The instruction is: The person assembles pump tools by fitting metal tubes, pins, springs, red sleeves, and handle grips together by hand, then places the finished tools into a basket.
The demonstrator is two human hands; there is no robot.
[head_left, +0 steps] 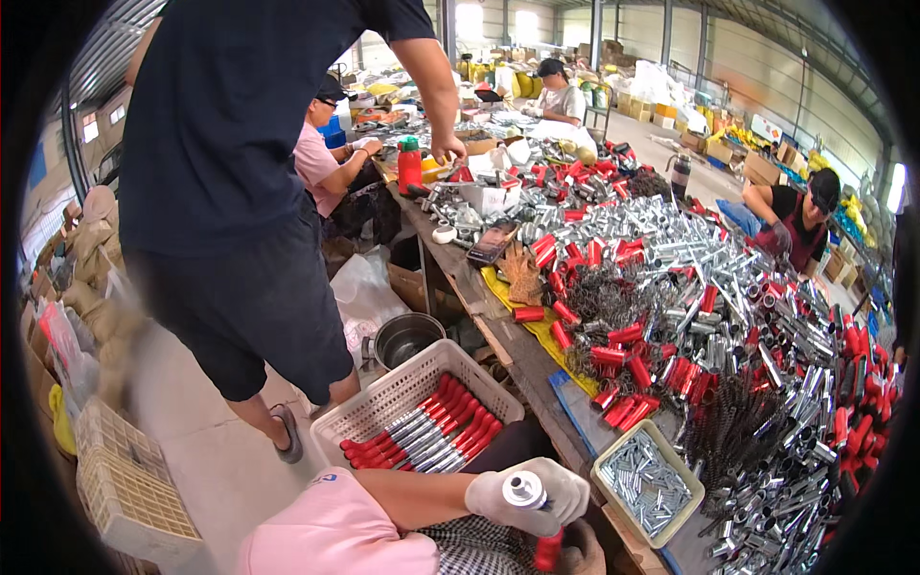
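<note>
In a white glove, my left hand [558, 491] is closed round a silver metal tube [524, 490], whose round, open collared end points up. A red piece [548, 552] shows just below that hand; whether it belongs to the tube is hidden. My right hand [583, 550], in a darker glove, is partly cut off by the lower edge beside the red piece, and its fingers are hard to make out. Past my left forearm stands a pale plastic basket [331, 422] holding a row of red-handled tools with silver shafts [431, 422]. A cream tray [603, 470] of small metal pins [647, 484] lies to the right.
Loose silver tubes [709, 249], red sleeves [628, 355] and dark springs [733, 422] heap the long table [522, 359]. A metal pot [409, 340] sits behind the basket. One person [225, 172] stands close at left; others sit round the table. An empty crate [134, 479] is at far left.
</note>
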